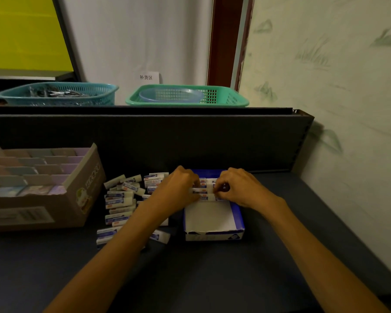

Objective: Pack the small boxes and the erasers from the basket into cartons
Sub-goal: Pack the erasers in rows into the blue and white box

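Both hands work at the far end of a small blue-and-white carton (213, 224) that sits open on the dark table (235, 267), its long axis running away from the person. The left hand (178, 188) comes in from the left with fingers curled onto the erasers in the carton (203, 191), and the right hand (237, 186) meets it from the right, fingertips bent and pinching the same row. Those packed erasers lie crosswise, long axes left to right, stacked side by side against the carton's far wall; the near half of the carton shows only its bare white floor. How many are in the row cannot be counted, since knuckles cover most of it. To the left of the carton a loose pile of wrapped erasers (122, 199) is spread on the table, most lying roughly left to right, a few tilted; the left forearm hides part of the pile. Farther left stands a brown cardboard box (72, 199) with pastel small boxes (32, 175) in tiers, cut off at the frame edge and blurred. On the ledge behind sit a teal basket (59, 93) and a green basket (185, 96).
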{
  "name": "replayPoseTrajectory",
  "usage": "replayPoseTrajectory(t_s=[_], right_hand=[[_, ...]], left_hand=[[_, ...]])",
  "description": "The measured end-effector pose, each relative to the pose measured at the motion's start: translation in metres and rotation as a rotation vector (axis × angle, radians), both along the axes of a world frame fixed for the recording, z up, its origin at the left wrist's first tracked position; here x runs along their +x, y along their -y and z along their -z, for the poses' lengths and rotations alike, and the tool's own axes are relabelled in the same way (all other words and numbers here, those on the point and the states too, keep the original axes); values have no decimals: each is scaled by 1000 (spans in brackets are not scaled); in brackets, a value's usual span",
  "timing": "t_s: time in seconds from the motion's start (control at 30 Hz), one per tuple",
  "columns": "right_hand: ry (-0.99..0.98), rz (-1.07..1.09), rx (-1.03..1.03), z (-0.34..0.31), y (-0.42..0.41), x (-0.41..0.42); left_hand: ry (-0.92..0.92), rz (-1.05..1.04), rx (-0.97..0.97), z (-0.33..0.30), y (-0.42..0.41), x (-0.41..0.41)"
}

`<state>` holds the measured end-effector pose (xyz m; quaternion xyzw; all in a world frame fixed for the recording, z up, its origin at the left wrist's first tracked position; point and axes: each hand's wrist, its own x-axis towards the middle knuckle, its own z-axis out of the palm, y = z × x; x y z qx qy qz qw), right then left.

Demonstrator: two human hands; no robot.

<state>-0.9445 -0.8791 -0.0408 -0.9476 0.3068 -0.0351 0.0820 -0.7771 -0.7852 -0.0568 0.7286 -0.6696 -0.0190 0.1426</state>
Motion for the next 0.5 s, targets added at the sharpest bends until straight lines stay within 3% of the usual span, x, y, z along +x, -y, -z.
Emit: replayPoseTrajectory(t_s=[0.17, 0.5], right_hand=[[89, 19, -10, -5, -11, 6], [147, -100, -113, -12, -50, 53]], left_hand=[[59, -55, -63, -14, -15, 9], [156, -202, 51, -23, -76, 52]])
